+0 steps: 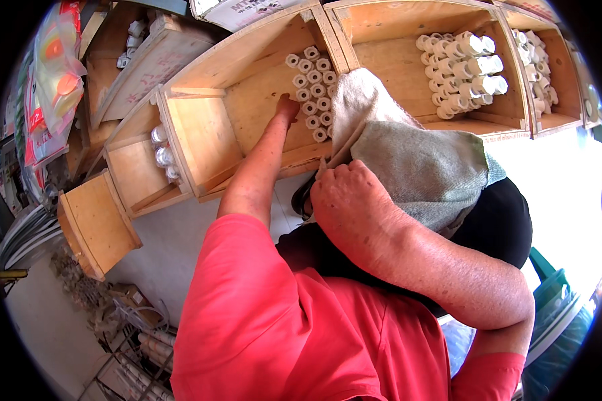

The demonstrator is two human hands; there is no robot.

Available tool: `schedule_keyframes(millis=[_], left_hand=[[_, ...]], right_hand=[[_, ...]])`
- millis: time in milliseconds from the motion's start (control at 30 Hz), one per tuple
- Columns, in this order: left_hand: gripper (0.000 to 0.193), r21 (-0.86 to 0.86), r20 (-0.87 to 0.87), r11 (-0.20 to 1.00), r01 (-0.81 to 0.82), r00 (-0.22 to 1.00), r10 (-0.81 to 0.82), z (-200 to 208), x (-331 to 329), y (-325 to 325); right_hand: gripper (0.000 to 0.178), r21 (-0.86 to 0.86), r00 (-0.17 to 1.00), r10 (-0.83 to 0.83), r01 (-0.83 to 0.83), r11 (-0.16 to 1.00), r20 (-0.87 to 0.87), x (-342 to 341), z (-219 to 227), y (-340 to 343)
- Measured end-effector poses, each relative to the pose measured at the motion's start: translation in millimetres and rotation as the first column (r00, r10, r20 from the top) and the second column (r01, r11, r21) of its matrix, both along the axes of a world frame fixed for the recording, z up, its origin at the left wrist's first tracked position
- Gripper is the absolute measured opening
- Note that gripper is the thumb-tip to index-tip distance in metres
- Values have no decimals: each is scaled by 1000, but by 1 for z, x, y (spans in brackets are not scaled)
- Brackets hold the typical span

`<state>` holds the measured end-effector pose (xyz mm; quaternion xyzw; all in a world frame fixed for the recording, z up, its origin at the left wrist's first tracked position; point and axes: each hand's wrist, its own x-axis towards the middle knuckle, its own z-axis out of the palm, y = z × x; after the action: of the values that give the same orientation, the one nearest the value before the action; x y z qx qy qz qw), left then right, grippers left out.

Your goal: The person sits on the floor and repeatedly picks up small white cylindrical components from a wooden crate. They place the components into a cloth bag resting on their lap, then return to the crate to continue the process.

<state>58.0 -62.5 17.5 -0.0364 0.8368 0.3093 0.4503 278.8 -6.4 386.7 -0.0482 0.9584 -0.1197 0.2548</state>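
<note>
Reaching into a wooden box, my left hand [287, 108] is curled beside the rows of white plastic pipe fittings [318, 93] with hexagonal ends. Whatever its fingers hold, if anything, is too small and hidden to make out. My right hand [352, 200] is closed in a fist at the edge of a grey-green and pinkish cloth [415, 157]. The cloth drapes over the front edge of the box and over my knee. Its corner runs into the fist, where my fingertips are hidden.
To the right, another wooden box [388, 73] holds stacked white fittings [465, 70], with more white fittings [534, 70] beyond. A smaller box on the left has clear-wrapped pieces [164, 157]. Plastic bags [59, 73] hang far left; coiled tubing [27, 234] lies below.
</note>
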Motion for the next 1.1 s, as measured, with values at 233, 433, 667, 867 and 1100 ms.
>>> schedule_keyframes(millis=[233, 433, 667, 867, 1100], left_hand=[[65, 209, -32, 972, 108, 994, -103, 12, -3, 10], [55, 28, -21, 960, 280, 960, -279, 44, -2, 8], [44, 148, 59, 752, 642, 754, -655, 137, 6, -41], [35, 142, -74, 618, 773, 631, -773, 191, 39, -98], [34, -133, -507, 687, 715, 547, -667, 193, 80, -106]], right_hand=[[14, 25, 1000, 12, -12, 1000, -16, 2, -1, 1], [15, 88, 1000, 13, -11, 996, -14, 2, -3, 1], [13, 59, 997, -8, 13, 998, -80, 3, -3, 0], [15, 51, 999, -29, 30, 998, -24, 3, -6, -2], [19, 108, 1000, 3, -2, 994, -10, 3, -8, -7]])
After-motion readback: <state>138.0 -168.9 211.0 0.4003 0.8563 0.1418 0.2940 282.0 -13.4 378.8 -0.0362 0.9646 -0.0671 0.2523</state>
